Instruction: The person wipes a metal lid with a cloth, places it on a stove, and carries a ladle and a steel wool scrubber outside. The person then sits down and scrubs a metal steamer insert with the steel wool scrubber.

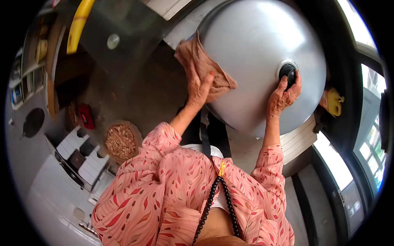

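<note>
A large, shiny metal lid [250,49] with a black knob [288,74] takes up the upper middle right. My right hand [284,93] is closed around the knob, thumb on one side and fingers on the other. At the lid's left edge, my left hand [198,86] presses a brown cloth [211,67] against the metal. Part of the cloth hangs past the rim, and some of it is hidden under my fingers. The lid's underside is out of sight.
On the left, a round basket [121,141] holds many small pieces near a red object [85,116]. A yellow container [334,102] sits right of the lid. Shelves [28,86] stand at the far left, windows [371,151] at the right.
</note>
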### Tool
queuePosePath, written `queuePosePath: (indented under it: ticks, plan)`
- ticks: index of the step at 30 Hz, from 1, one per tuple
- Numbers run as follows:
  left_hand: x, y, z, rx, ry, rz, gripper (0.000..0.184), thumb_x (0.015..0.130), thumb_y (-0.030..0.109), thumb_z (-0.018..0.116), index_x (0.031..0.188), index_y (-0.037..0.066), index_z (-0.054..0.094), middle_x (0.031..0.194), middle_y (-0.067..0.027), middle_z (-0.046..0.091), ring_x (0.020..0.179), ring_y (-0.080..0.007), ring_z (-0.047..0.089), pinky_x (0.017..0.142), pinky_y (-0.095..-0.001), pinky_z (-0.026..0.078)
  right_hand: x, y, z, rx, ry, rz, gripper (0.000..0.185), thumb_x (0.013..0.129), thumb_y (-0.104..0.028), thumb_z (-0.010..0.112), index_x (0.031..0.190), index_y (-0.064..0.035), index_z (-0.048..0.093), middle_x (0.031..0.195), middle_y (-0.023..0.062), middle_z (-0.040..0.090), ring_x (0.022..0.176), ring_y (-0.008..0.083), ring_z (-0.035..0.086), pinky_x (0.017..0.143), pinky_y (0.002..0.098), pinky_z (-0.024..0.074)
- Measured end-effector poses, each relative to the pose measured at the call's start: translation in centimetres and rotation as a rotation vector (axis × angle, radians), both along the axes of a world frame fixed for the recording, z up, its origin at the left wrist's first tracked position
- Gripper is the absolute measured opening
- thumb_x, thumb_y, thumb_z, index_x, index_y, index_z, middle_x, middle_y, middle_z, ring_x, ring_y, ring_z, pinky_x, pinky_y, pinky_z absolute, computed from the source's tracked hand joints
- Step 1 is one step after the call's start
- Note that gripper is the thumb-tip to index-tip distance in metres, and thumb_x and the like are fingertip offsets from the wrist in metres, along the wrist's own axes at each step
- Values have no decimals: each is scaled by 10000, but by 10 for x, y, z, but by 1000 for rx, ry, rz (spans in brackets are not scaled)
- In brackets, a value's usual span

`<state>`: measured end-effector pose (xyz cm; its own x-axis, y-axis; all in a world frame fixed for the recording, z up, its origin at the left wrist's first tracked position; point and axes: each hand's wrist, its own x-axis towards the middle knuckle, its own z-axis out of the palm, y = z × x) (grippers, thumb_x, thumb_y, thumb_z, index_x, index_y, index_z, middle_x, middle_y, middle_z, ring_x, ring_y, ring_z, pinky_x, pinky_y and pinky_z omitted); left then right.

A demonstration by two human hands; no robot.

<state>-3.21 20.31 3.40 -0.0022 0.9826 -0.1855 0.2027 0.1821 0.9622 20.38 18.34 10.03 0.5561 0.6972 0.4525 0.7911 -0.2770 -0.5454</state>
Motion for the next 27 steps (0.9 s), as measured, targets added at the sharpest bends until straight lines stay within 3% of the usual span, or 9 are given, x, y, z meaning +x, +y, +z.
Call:
queuePosePath:
  ticks: [10,14,15,16,20,22,24,25,27]
  plan:
    - [86,-185,19,-320,-256,265,874,807,426,600,1360,-51,121,1353,-201,289,1251,-287,301,1057,-325,207,6,-5,-9,42,-41,59,447,834,-253,563,1220,-37,498,1187,145,544,1133,317,465,995,402,305]
    - [83,-226,39,-854,-832,115,497,801,111,509,1251,21,317,1167,-121,461,1044,-237,522,869,-429,464,9,-7,-2,0,231,212,540,877,-303,549,1317,-20,412,1245,160,512,1196,302,438,999,364,330]
    - [74,-220,44,-852,-911,79,389,763,6,461,1149,42,428,1051,-72,511,959,-195,569,758,-437,524,11,-9,-5,28,608,255,602,894,-328,542,1374,-34,328,1326,134,446,1228,285,411,1008,341,318]
    - [63,-208,71,-863,-998,-22,366,760,18,453,1124,35,488,1042,-61,546,976,-180,568,808,-394,508,0,-27,30,4,725,258,635,891,-328,551,1396,-46,289,1383,147,374,1239,272,398,1013,332,312]
    - [85,-182,99,-453,-986,-357,460,786,61,459,1245,46,452,1129,-59,552,1000,-153,566,862,-322,479,20,-124,100,-245,936,541,647,862,-274,581,1406,-80,287,1374,116,389,1212,211,428,1021,330,318]
    - [85,-152,124,-606,-1216,-391,477,823,116,472,1292,47,422,1158,-61,541,1048,-148,542,893,-302,451,9,-155,85,-359,1088,712,718,770,-280,686,1372,-71,354,1405,129,344,1285,250,345,1046,351,287]
    - [76,-127,103,-404,-957,-593,467,880,254,486,1290,39,422,1156,-59,538,1044,-134,528,904,-280,431,-16,-162,71,-288,742,677,608,787,-175,681,1318,-38,419,1331,101,439,1191,201,447,1013,327,337]
    - [70,-115,92,-248,-809,-681,487,913,334,489,1288,32,422,1144,-56,541,1033,-126,524,909,-268,421,-32,-159,56,-166,1069,581,488,809,-75,648,1260,-13,473,1213,64,536,1095,157,515,958,297,396]
    - [51,-115,86,-141,-692,-403,344,914,267,489,1134,4,507,1024,-50,582,904,-115,553,793,-262,448,-47,-141,40,-62,957,607,360,838,-17,594,1191,-11,524,1100,44,593,1011,140,558,892,265,437]
